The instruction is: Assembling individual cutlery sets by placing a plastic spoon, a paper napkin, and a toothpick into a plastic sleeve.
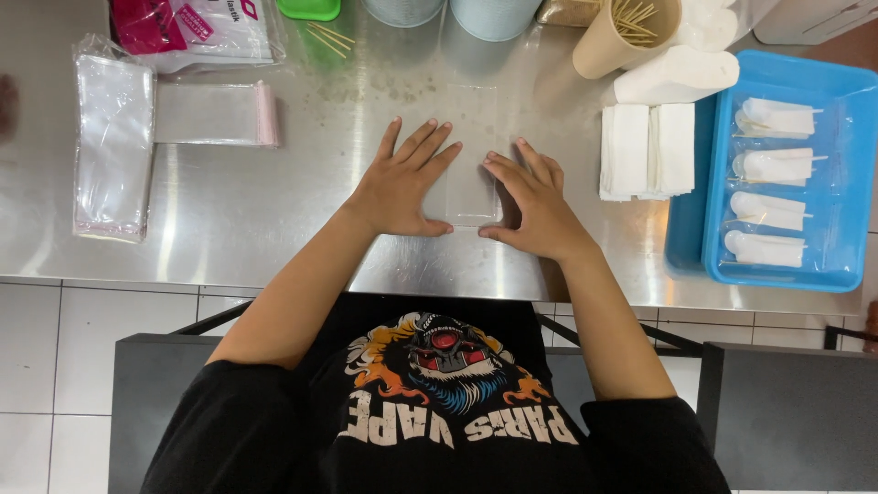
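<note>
A small clear plastic bag [473, 151] lies flat on the steel counter [274, 210], straight ahead of me. My left hand [402, 183] rests palm down at the bag's left edge, fingers spread. On the bag's right edge sits my right hand [535, 201], fingertips pressing its lower right side. Neither hand grips anything.
A stack of clear bags [112, 146] and one loose bag with a pink strip [219, 114] lie at the left. Folded white napkins [647, 151] sit right of my hands, beside a blue tray [846, 183] of wrapped packs. A cup of toothpicks [622, 32] stands behind.
</note>
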